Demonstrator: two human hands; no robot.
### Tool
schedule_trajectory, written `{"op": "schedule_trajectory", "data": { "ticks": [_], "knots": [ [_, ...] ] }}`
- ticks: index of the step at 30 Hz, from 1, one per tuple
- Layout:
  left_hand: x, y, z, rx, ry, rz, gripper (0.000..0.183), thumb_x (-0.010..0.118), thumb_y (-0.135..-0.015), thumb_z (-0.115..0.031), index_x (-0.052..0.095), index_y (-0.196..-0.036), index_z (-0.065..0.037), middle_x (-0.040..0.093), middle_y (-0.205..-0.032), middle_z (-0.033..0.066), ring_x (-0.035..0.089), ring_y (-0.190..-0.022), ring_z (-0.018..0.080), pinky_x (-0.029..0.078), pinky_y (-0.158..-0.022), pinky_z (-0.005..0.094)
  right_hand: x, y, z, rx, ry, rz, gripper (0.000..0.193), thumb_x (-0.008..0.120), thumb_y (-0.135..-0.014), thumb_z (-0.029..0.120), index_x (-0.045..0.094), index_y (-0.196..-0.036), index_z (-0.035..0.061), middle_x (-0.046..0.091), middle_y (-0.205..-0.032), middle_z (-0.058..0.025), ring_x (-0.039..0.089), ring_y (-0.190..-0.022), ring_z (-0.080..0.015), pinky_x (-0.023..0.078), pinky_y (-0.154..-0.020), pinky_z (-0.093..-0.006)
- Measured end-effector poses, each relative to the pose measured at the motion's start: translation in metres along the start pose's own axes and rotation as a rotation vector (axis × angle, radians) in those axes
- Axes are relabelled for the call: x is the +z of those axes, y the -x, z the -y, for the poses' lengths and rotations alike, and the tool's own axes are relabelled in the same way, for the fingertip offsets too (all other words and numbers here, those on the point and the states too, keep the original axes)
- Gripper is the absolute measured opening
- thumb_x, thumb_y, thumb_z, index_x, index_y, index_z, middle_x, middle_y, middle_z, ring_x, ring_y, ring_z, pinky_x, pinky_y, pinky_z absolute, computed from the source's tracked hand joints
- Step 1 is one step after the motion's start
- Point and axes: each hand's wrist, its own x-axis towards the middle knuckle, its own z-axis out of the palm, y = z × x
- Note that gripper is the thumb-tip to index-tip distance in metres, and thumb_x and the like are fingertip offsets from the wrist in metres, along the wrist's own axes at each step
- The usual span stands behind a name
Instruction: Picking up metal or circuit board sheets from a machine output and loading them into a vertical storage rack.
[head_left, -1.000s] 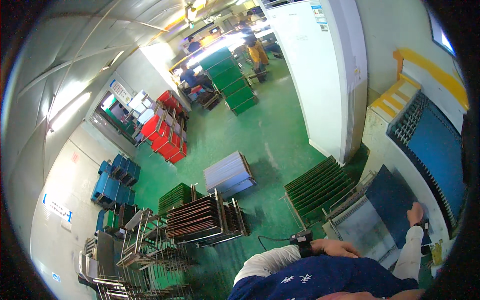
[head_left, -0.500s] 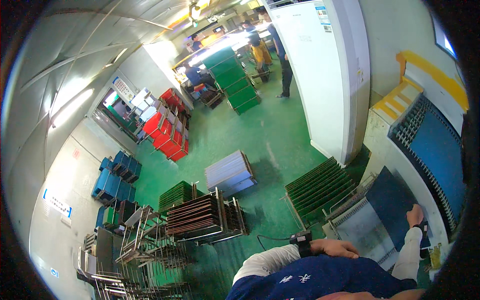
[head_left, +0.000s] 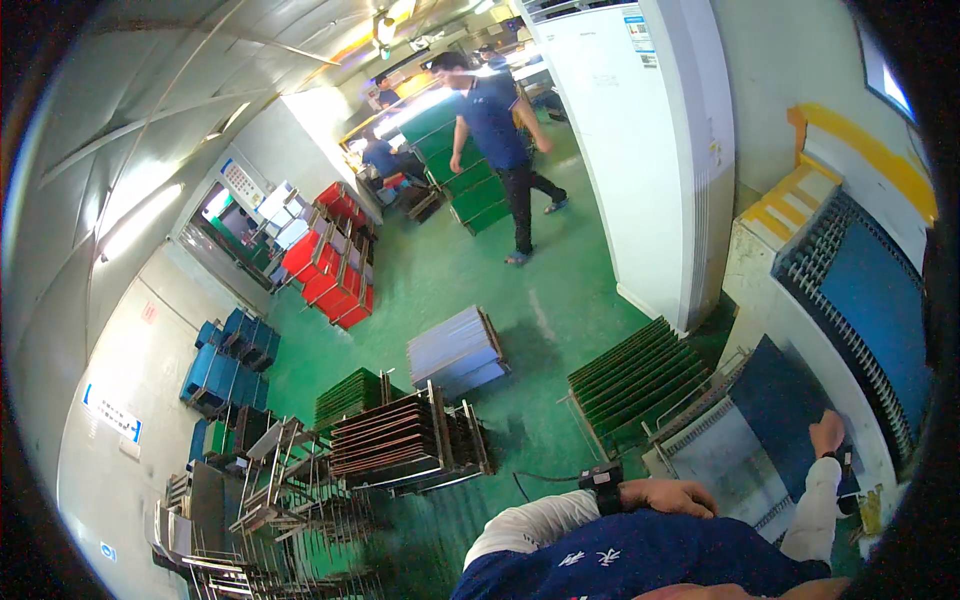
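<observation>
My right hand [head_left: 828,433] is closed at the right edge of a dark blue flat panel [head_left: 785,405], with its fingers curled and partly hidden. The panel lies aslant over a pale, slatted-edge conveyor bed [head_left: 705,455] beside a machine. My left hand [head_left: 668,495] rests in front of my body, fingers loosely extended and holding nothing that I can see; their tips are partly hidden. Both wrists wear dark straps with small devices, and a cable trails from the left one. Left of the conveyor bed stands a rack of upright green panels [head_left: 645,385].
The machine's roller conveyor carries a blue panel [head_left: 870,300] at right. A tall white cabinet [head_left: 640,150] stands ahead. Racks of dark boards [head_left: 390,440], a stack of lilac panels [head_left: 457,350] and red bins [head_left: 330,280] occupy the green floor. A person [head_left: 495,130] walks beyond.
A person in dark clothes has stepped out from beside the white cabinet toward the left, in front of the green stack. My hands and the dark blue panel stay practically still.
</observation>
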Motion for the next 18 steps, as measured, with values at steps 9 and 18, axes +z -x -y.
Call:
{"op": "schedule_trajectory", "data": {
  "ticks": [9, 18],
  "knots": [
    [-0.002, -0.006, 0.009, 0.019, 0.066, -0.037, 0.032, 0.058, -0.088, -0.026, 0.059, -0.106, 0.001, 0.061, -0.102, 0.0079, 0.054, -0.097, 0.0158, 0.043, -0.086, 0.0306, 0.011, -0.01, -0.004, 0.048, -0.005, 0.027, 0.032, 0.072, -0.063, 0.011, 0.063, -0.091, 0.0001, 0.062, -0.096, -0.0211, 0.058, -0.093, -0.0373, 0.047, -0.08, -0.0444],
    [0.001, -0.002, 0.009, 0.082, -0.153, 0.014, 0.031, 0.051, -0.091, -0.025, 0.056, -0.107, 0.001, 0.061, -0.1, 0.0082, 0.055, -0.094, 0.0178, 0.044, -0.083, 0.0333, 0.0, -0.009, 0.003, 0.043, -0.004, -0.01, 0.024, 0.068, -0.06, 0.008, 0.059, -0.08, -0.0007, 0.062, -0.086, -0.0207, 0.059, -0.084, -0.0388, 0.047, -0.076, -0.0453]
  ]
}}
